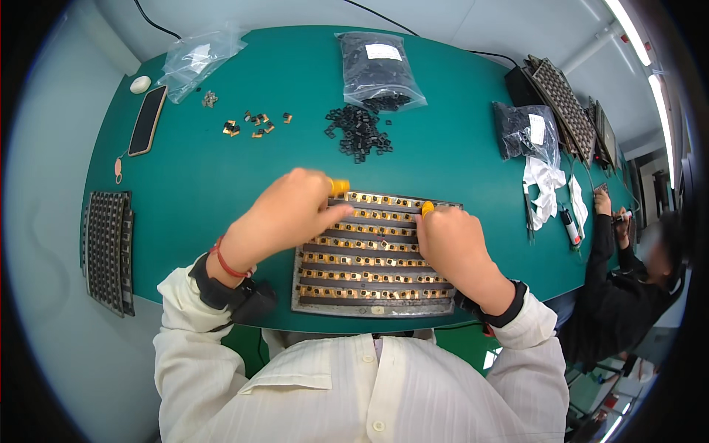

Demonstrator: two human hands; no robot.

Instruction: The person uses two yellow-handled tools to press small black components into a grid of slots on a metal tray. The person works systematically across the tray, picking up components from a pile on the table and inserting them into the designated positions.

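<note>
In front of me lies a metal tray (347,311) with several rows of small gold-coloured parts, many topped by black squares. My left hand (277,210) is over its far left corner. A yellow finger cot (339,187) covers the left index finger, slightly blurred, and the thumb stands apart from it with nothing visible between. My right hand (458,240) is bent over the tray's far right part, fingers curled in and thumb close to the index finger, which wears another yellow finger cot (427,207). Whatever those fingertips pinch or press is hidden.
Beyond the tray are a pile of small black pieces (358,133), an open plastic bag (375,70) and loose gold-and-black parts (258,124). Stacked trays (108,251) and a phone (148,120) lie left. At right are another bag (526,131), white cloth (544,190) and a co-worker (620,295).
</note>
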